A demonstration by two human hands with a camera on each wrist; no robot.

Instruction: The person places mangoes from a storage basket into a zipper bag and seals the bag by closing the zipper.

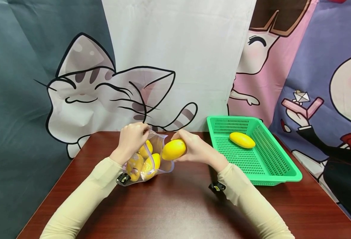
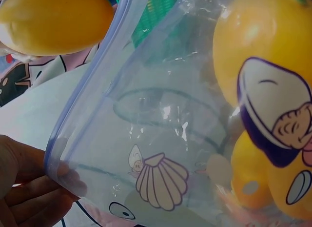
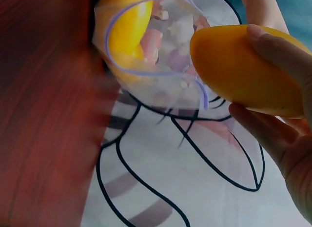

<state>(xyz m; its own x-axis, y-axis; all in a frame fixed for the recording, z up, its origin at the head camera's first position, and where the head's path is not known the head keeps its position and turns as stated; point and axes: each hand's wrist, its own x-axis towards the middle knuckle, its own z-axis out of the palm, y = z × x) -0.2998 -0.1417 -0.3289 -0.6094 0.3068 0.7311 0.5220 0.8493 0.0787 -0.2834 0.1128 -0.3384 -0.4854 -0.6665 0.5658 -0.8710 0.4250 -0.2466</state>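
Observation:
My left hand [image 1: 131,142] pinches the rim of a clear zip bag [image 2: 97,124] with a purple seal strip and cartoon prints. Several yellow mangoes [image 1: 134,166] lie inside the bag, which rests on the table with its mouth open toward the right. My right hand [image 1: 195,148] grips another mango [image 1: 174,149] between thumb and fingers, right at the bag's mouth. In the right wrist view, the thumb lies along the top of this mango [image 3: 239,66] and the fingers are beneath it.
A green perforated basket [image 1: 293,176] stands on the right side of the table, with one mango [image 1: 242,140] inside. The dark red-brown wooden table [image 1: 175,205] ends at a cartoon-printed curtain [image 1: 175,39] behind. Small black cameras sit on both wrists.

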